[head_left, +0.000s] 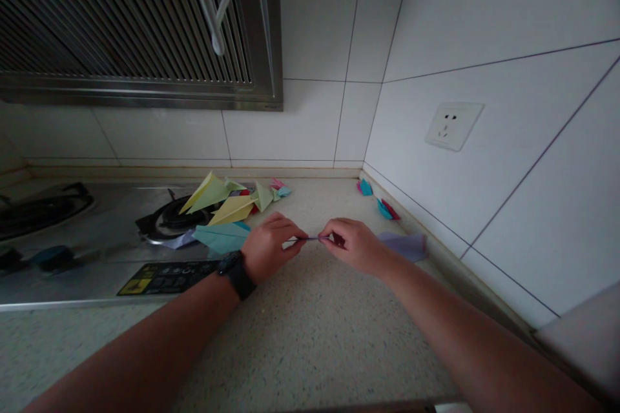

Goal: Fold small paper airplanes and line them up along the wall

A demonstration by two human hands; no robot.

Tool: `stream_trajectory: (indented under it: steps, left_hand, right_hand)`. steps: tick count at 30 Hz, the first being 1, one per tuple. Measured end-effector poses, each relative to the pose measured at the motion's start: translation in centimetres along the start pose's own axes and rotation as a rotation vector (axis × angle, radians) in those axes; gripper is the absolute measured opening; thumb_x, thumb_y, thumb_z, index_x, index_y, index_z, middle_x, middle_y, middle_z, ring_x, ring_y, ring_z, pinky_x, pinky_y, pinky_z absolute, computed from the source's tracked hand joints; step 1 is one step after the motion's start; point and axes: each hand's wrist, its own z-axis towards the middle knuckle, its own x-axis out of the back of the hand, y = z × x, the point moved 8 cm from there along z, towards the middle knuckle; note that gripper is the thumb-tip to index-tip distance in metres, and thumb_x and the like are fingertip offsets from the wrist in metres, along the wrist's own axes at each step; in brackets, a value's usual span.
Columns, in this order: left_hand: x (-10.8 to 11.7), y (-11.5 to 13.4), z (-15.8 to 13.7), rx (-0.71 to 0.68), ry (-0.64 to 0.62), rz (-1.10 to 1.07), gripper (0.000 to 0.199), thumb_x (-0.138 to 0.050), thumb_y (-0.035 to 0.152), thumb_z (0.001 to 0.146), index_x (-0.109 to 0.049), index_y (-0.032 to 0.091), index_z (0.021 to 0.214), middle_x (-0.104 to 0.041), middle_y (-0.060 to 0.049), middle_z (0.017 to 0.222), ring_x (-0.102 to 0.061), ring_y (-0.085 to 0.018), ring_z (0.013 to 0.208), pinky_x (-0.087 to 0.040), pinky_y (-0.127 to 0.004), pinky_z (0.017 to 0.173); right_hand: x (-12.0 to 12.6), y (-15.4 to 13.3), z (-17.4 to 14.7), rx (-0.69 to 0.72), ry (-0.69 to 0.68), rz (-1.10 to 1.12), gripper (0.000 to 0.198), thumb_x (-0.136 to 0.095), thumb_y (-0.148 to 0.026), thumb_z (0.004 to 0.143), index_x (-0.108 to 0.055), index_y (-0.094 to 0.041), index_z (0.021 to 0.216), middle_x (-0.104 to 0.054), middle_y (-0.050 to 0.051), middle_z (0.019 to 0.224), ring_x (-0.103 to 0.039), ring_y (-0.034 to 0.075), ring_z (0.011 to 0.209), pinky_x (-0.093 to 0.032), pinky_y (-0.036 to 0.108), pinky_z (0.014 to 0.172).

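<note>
Between my two hands is a thin purple strip of paper (312, 238), seen nearly edge-on above the speckled countertop (300, 335). My left hand (274, 242), with a black watch on its wrist, pinches the strip's left end. Thumb and fingers of my right hand (353, 244) pinch the other end, a short way off. Most of the paper is hidden by the fingers. Just left of my left hand lies a light blue folded paper (223, 237). A flat purple paper (404, 246) rests beyond my right wrist.
Yellow folded paper planes (235, 208) and small folded pieces lie by the gas burner (179, 214) on the steel stove (111, 251). Teal and pink folded papers (385, 209) sit along the right wall. Above the stove hangs a range hood (145, 93); a socket (454, 126) is on the wall.
</note>
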Motion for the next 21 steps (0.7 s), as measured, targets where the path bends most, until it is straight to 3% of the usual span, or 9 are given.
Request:
stream_trajectory:
  steps: [21]
  left_hand:
    - [-0.7,0.7,0.0,-0.018,-0.13,0.063,0.017,-0.053,0.025,0.091,-0.069,0.021,0.09,-0.068,-0.005,0.09,-0.053,-0.021,0.088,-0.043,-0.034,0.079]
  right_hand:
    - [-0.5,0.1,0.0,-0.021,-0.063,-0.043,0.003,-0.059,-0.018,0.083,-0.06,-0.02,0.083,-0.06,-0.001,0.07,-0.052,0.012,0.063,-0.035,0.023,0.061]
